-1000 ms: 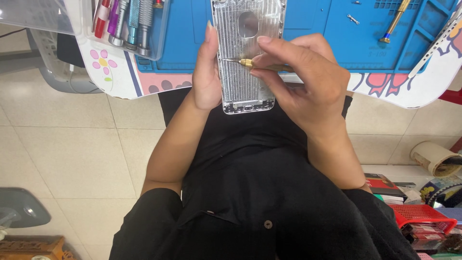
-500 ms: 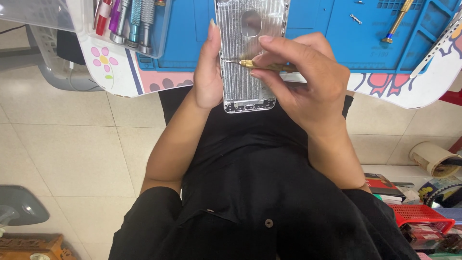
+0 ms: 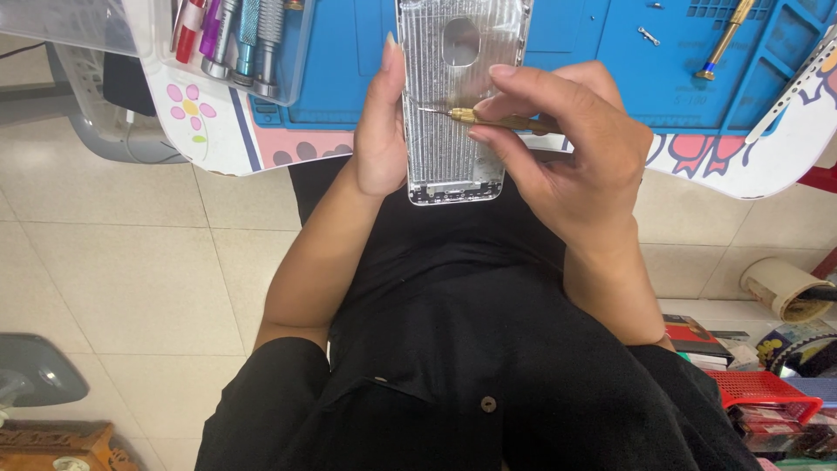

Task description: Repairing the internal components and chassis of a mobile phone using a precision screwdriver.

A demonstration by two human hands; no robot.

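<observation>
Here, at the far left, a clear tray (image 3: 288,61) on the table's corner holds a row of screwdrivers (image 3: 235,35) with red, purple, teal and grey handles, all parked and out of use. Next to it begins the blue work mat (image 3: 349,70), which spreads across the white table with its flower pattern (image 3: 205,122).

The person's left hand (image 3: 379,131) is closed around the left edge of a bare silver phone housing (image 3: 449,96), fingers extended upward along its side, holding it upright over the table's near edge and above the lap. The housing looks stripped: its ribbed inner face is exposed, the camera cut-out near the top is open, and no board, battery or screen shows inside it. Only some small fittings along the bottom edge appear to be in place, though they are too small to tell apart.

The right hand (image 3: 567,148) pinches a thin brass-collared precision screwdriver (image 3: 488,118) between thumb and fingers, with the tip touching the inner wall near the housing's left side, about midway up. Judging from this, the main parts are out and the work is at a small screw or fitting in the shell.

Further right, a loose small metal part (image 3: 647,36) lies on the mat, and another brass-handled tool (image 3: 725,39) rests well apart.
</observation>
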